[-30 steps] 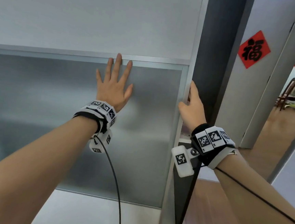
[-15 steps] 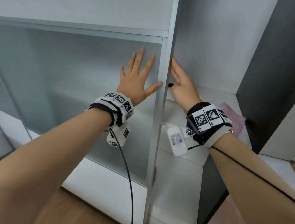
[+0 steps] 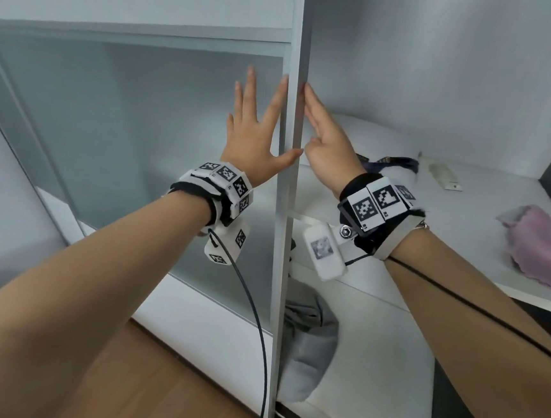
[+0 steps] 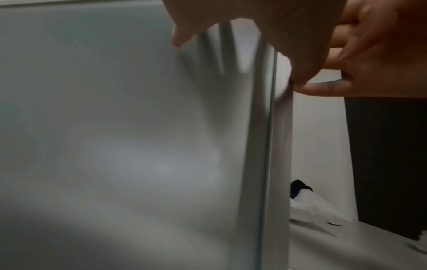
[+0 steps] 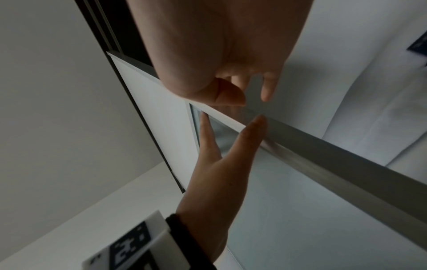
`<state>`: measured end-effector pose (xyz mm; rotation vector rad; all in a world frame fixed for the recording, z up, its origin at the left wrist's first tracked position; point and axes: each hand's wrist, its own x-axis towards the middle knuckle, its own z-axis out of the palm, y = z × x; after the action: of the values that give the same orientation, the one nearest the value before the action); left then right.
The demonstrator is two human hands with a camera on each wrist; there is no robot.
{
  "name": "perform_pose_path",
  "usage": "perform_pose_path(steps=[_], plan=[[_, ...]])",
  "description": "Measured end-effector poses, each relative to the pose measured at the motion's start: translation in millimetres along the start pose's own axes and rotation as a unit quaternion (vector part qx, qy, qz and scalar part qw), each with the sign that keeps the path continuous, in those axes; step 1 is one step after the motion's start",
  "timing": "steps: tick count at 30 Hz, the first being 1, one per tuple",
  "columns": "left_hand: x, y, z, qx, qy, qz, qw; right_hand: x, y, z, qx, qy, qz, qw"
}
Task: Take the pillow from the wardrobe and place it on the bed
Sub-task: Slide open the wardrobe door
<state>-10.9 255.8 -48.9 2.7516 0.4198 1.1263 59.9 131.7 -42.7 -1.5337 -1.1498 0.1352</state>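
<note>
Both arms extended forward and up, forearms bare, each wrist strapped with a marker-tag band and a cabled camera pod.

Left hand [image 3: 257, 134]: palm forward, flat, fingers [image 3: 249, 88] straight and spread, thumb stuck out to the right. Seen again from the right wrist view [image 5: 221, 164], same spread pose.

Right hand [image 3: 326, 143]: back of hand facing the head camera, fingers straight and held together, pointing up and left, thumb tucked under on the palm side. Right wrist view shows thumb [image 5: 231, 95] bent inward and one fingertip extended past it.

Hands sit close side by side, left thumb tip nearly level with the right palm heel. Neither hand grips anything.
</note>
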Motion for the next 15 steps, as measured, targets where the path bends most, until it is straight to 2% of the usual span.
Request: perform_pose_path(steps=[4, 9, 15], plan=[[9, -43, 1, 0.013, 0.003, 0.016, 1.000, 25, 9, 27, -0.010, -0.013, -0.006, 1.000], [19, -89, 2, 0.031, 0.012, 0.031, 0.999, 44, 20, 33, -0.057, 0.020, 0.004, 0.998], [25, -126, -4, 0.046, 0.014, -0.013, 0.999, 61, 41, 20, -0.100, 0.061, 0.034, 0.993]])
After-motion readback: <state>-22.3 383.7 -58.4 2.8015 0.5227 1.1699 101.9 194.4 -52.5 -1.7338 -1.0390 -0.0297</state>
